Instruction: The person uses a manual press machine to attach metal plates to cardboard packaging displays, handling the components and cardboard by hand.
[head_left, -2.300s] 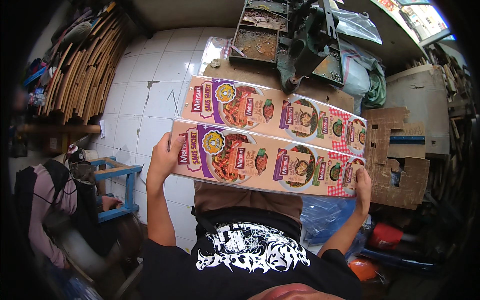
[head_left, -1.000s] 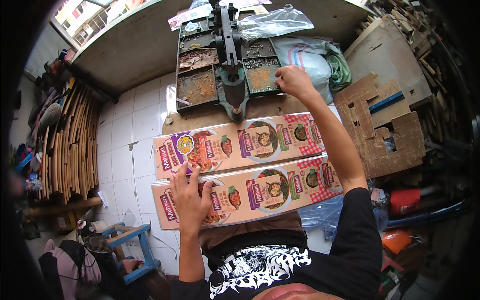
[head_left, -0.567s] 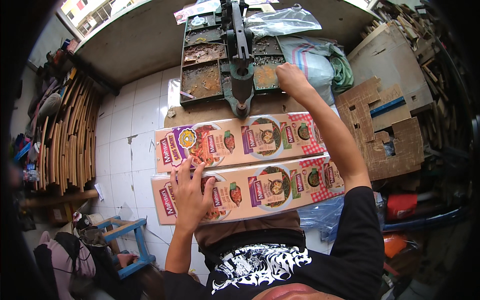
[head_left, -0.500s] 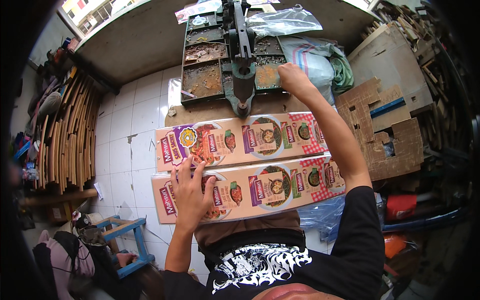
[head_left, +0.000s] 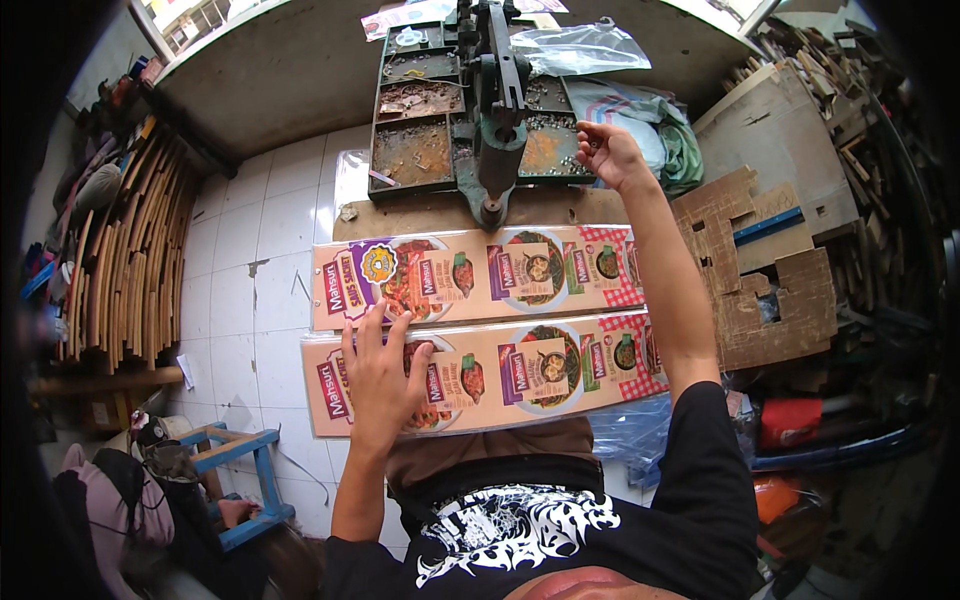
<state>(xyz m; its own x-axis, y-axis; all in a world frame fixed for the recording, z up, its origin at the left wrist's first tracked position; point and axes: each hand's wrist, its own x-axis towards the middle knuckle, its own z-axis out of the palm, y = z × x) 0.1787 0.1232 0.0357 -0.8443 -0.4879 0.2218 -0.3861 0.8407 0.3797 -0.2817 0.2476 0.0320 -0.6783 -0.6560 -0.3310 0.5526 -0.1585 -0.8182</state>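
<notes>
My left hand [head_left: 388,375] lies with fingers spread across two long printed sheets with a clear, shiny coating. Its palm rests on the near sheet [head_left: 480,405], and its fingertips reach the far sheet [head_left: 470,305]. Both are peach-coloured with food pictures and lie side by side. My right hand [head_left: 612,158] is raised at the right edge of a dark compartment tray [head_left: 410,187], its fingers curled inward; what they hold is too small to make out. Small metal bits lie in the tray. A heavy dark green hand press [head_left: 493,150] stands over its middle.
A clear plastic bag [head_left: 585,50] and a pale woven sack [head_left: 630,120] lie beside the tray. Cut brown boards [head_left: 750,270] stand at right, and stacked boards [head_left: 125,260] at left. A blue wooden stool frame [head_left: 262,490] is on the tiled floor.
My right hand has drawn back slightly to the right from the tray and turned so that its curled fingers show. My left hand stays on the sheets. The view has shifted a little.
</notes>
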